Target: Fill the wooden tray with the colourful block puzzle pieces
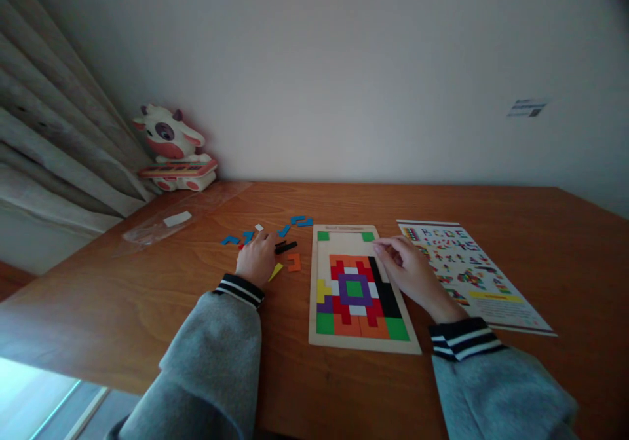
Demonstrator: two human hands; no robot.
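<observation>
My left hand [256, 258] reaches down among loose coloured puzzle pieces on the table, back of the hand up, its fingertips mostly hidden. Close around it lie black pieces [285, 248], an orange piece [294, 262], a yellow piece [276, 271] and a bit of red. Blue pieces [301, 221] and a white piece [259, 228] are just beyond. Over the upper right edge of a wooden puzzle board [362, 348] is my right hand [403, 268], thumb and fingers drawn together; anything between them is too small to make out. Red, purple, orange, green, black, white and yellow pieces fill much of the board.
A printed pattern sheet [496, 296] lies right of the board, partly behind my right forearm. Clear plastic wrap [152, 230] with a white label is at the left. A toy cow with a keyboard [179, 145] stands by the curtain [63, 112] at the wall.
</observation>
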